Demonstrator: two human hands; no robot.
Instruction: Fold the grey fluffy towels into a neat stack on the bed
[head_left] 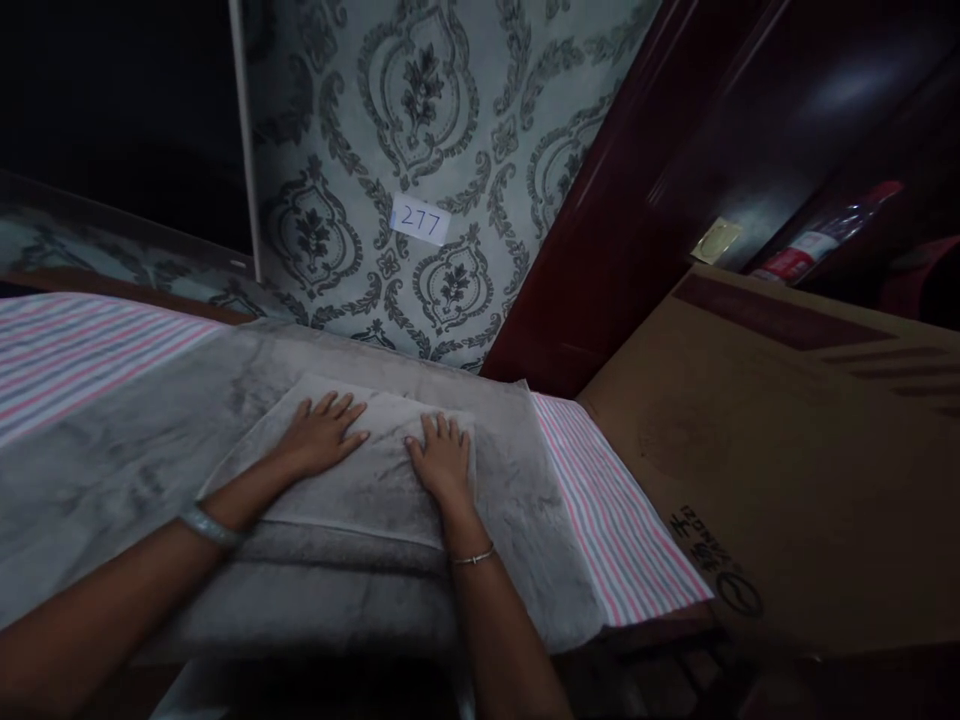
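A folded grey plush cloth [360, 490] lies on a larger grey plush cover [517, 560], both of much the same colour. Flat on the folded cloth's left part rests my left hand [321, 438], its fingers spread. My right hand [442, 458] presses on the right part of the same cloth, palm down, fingers apart. Neither hand grips anything. The near side of the cloth shows a fold edge in front of my wrists.
Under the grey cover lies a pink-and-blue striped cloth [622, 510]. A large cardboard box [810, 470] stands at the right, with a plastic bottle [814, 245] behind it. A dark screen [127, 110] is at the left. A "277" label [420, 219] sits on the patterned wall [315, 230].
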